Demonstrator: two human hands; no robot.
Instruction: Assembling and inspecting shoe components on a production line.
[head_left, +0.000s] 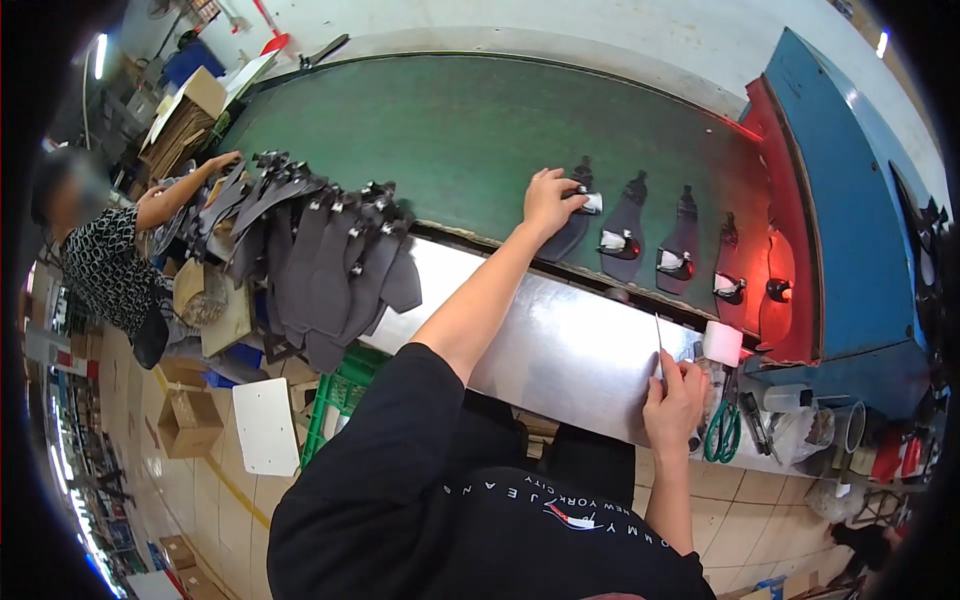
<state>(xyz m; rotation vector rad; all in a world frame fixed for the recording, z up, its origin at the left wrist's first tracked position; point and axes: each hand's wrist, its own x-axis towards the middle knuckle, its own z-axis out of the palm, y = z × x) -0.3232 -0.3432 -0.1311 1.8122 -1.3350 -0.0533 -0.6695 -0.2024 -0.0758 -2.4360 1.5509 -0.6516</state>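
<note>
- Left hand [548,207]: extended over the green belt [420,120], fingers in contact with a dark flat piece [566,240]. Whether the fingers grip it or merely rest on it cannot be determined.
- Position of the dark flat piece: on the near part of the green belt, partly under the left hand. Its narrow end projects beyond the fingers and its wide end lies below them; its white part [593,204] sits just right of the fingertips.
- Right hand [675,405]: closed around a thin pointed tool [658,335], tip directed away from the body. It is over the right portion of the metal counter [560,330], well apart from the dark flat piece.
- Similar pieces [626,218]: four, in a row to the right of the left hand, the last two under red light beside the blue housing [850,200].
- Right of the right hand: green-handled scissors [722,432], just beside it; a pale roll [722,343] stands near, farther from the body.
- Left side: a heap of dark pieces [330,260], well apart from the left hand; a co-worker [110,255] reaches toward its far end.
</note>
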